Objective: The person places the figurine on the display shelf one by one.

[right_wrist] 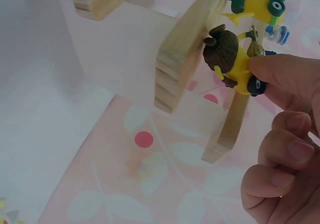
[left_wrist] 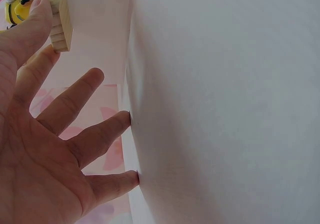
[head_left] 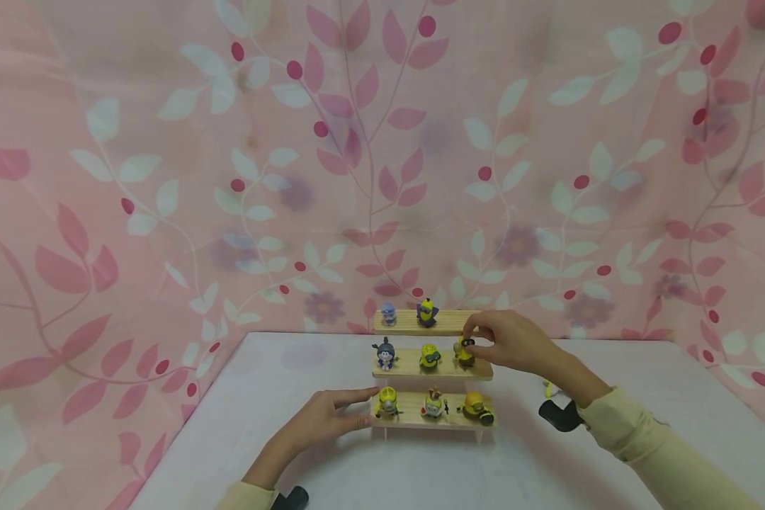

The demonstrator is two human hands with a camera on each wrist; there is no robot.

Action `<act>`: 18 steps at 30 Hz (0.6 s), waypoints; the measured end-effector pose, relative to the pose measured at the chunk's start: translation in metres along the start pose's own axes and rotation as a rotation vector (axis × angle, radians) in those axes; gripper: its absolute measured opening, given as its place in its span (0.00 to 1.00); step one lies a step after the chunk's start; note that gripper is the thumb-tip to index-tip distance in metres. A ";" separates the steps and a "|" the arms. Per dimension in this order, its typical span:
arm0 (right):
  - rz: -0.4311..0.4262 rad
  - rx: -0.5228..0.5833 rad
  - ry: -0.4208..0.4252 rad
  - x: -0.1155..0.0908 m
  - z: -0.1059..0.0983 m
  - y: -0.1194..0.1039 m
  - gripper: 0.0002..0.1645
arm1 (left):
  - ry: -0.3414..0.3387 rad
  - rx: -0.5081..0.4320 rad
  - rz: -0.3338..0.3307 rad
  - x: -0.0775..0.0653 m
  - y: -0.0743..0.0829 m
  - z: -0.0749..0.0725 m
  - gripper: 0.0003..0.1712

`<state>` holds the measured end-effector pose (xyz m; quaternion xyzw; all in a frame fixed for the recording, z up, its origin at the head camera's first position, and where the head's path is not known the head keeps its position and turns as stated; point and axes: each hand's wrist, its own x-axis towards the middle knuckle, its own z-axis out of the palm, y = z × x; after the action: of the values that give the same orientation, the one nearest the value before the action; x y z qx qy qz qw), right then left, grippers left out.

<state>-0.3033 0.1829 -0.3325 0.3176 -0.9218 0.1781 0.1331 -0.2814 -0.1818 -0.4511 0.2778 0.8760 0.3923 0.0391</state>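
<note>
My right hand [head_left: 516, 343] pinches a small yellow figurine [right_wrist: 241, 76] with a brown lower body and dark goggles between thumb and forefinger, at the right end of the middle shelf [head_left: 401, 373]. Its other fingers are curled in. The left hand [head_left: 325, 418] has its fingers spread, with thumb and forefinger touching the left end of the bottom shelf [head_left: 414, 423]. Beside the pinched figurine stands a yellow one with green goggles [head_left: 430, 358], then a dark-haired one [head_left: 385, 354]. Three more yellow figurines, including a crowned one [head_left: 433, 404], occupy the bottom shelf.
The top shelf [head_left: 455, 322] carries a pale blue figurine [head_left: 389, 314] and a caped yellow one [head_left: 427, 313]. Clear supports hold the wooden shelves on a white table [head_left: 229, 404]. A small yellow item [head_left: 550, 388] lies near my right wrist. Behind hangs a pink floral cloth [head_left: 382, 142].
</note>
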 end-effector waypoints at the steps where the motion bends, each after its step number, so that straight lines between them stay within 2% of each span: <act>1: 0.001 -0.009 0.009 -0.001 0.001 -0.001 0.11 | 0.001 -0.001 0.003 0.000 0.000 0.000 0.29; 4: -0.023 -0.050 0.057 -0.004 0.002 -0.004 0.11 | 0.000 0.000 0.000 0.000 0.000 0.000 0.29; 11: -0.153 -0.174 0.187 -0.010 0.009 -0.005 0.12 | -0.002 0.021 -0.016 -0.001 0.002 -0.001 0.30; 18: -0.210 -0.186 0.246 -0.012 0.014 -0.004 0.15 | -0.005 0.028 -0.014 -0.001 0.003 -0.001 0.30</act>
<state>-0.2936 0.1811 -0.3482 0.3741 -0.8729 0.1147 0.2914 -0.2794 -0.1812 -0.4480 0.2731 0.8833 0.3789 0.0401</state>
